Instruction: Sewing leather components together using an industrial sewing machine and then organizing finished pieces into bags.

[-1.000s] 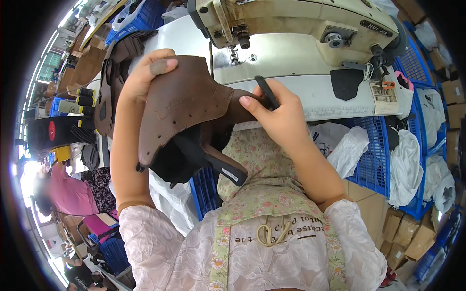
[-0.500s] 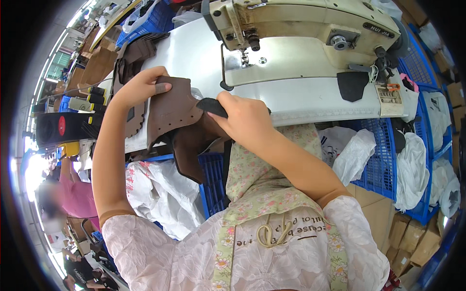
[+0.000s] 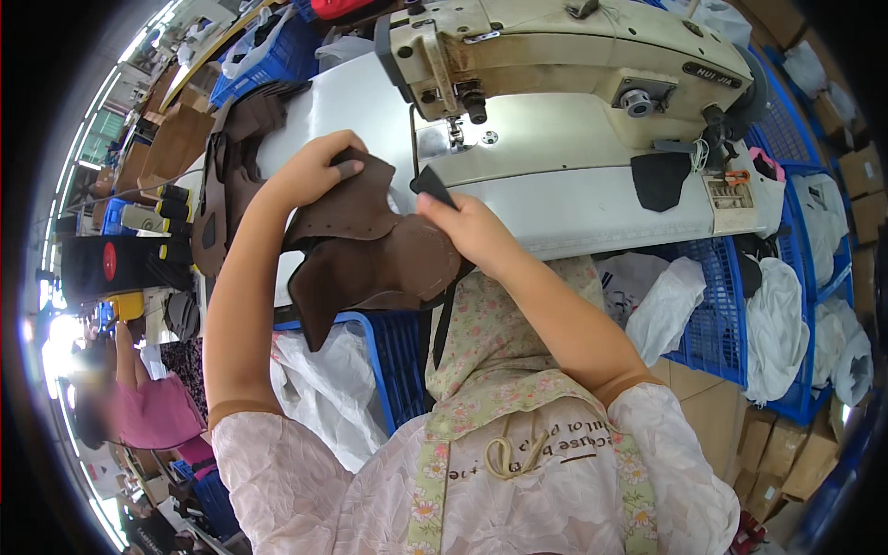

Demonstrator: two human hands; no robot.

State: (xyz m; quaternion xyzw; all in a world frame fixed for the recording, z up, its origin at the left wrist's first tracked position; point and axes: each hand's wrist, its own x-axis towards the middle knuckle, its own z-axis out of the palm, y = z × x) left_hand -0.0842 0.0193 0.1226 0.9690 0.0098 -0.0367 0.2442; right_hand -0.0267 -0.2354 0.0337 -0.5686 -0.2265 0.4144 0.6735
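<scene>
My left hand (image 3: 319, 171) pinches the upper edge of a dark brown leather-like piece (image 3: 342, 211) with small holes along its lower rim. A curved brown section (image 3: 370, 268) hangs below it over the table's front edge; whether the two are joined, I cannot tell. My right hand (image 3: 470, 229) grips a small black strip (image 3: 432, 188) between thumb and fingers, close to the right side of the brown piece. Just beyond both hands stands a cream sewing machine (image 3: 555, 102), its presser foot (image 3: 454, 132) over the white table (image 3: 351, 102).
More brown pieces (image 3: 242, 139) are stacked on the left of the table. A black patch (image 3: 659, 180) lies at the right, beside a small tool holder (image 3: 735, 205). Blue crates (image 3: 393, 356) with white bags stand below. A person in pink (image 3: 162, 412) is at far left.
My left hand has shifted right with the brown piece, and more of the curved section now shows. The black strip in my right hand has swung to a steeper tilt.
</scene>
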